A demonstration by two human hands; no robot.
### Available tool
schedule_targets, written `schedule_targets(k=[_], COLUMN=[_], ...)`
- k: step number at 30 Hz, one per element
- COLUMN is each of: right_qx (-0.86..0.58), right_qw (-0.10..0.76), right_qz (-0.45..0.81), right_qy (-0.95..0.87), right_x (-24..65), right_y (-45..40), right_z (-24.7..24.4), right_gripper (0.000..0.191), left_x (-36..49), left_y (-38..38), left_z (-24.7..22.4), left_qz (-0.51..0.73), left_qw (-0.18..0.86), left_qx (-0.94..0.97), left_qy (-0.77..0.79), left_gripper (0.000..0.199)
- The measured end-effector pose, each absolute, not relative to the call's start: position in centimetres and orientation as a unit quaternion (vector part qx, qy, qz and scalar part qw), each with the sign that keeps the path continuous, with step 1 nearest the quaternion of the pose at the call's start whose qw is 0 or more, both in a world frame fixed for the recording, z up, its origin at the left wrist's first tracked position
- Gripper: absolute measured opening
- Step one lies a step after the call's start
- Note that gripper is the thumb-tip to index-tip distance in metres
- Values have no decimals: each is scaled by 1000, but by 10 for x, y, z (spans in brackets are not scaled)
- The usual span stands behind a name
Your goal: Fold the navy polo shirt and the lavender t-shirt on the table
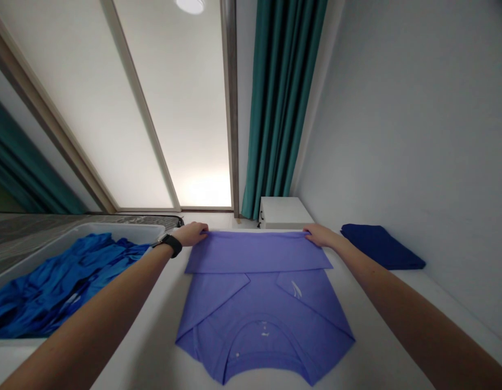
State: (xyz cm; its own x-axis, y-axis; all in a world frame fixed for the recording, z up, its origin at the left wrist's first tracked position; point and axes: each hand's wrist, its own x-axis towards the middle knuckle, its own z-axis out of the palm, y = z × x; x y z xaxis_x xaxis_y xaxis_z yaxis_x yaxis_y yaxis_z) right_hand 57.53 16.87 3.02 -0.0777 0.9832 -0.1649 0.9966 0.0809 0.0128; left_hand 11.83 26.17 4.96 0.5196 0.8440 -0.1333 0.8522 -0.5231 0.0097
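A purple T-shirt [259, 298] lies on the white table [153, 325] with its neckline toward me. Its sleeves are tucked inward, and the hem end is doubled over into a flat band across the far part. At the band's far left corner my left hand [193, 233], with a black watch on the wrist, pinches the fabric. My right hand [321, 235] grips the far right corner the same way. Between the two hands the far edge runs straight. A small white logo shows on the chest.
To the left stands a white bin [124, 229] holding crumpled blue clothes [72, 276]. A folded navy garment [381, 246] lies at the right by the wall [417, 135]. Beyond the table are a white cabinet [285, 210], a green curtain [281, 108] and frosted sliding doors [178, 108].
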Motion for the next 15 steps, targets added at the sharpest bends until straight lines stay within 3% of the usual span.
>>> schedule_targets(k=[15], right_qx=[670], right_qw=[35], right_qz=[65], right_qy=[738], right_x=[568], right_y=[103], right_z=[83], right_gripper=[20], left_x=[110], left_y=[199], left_z=[101], left_qz=[49], left_qw=[-56], left_qx=[879], left_qy=[471], left_gripper=[23])
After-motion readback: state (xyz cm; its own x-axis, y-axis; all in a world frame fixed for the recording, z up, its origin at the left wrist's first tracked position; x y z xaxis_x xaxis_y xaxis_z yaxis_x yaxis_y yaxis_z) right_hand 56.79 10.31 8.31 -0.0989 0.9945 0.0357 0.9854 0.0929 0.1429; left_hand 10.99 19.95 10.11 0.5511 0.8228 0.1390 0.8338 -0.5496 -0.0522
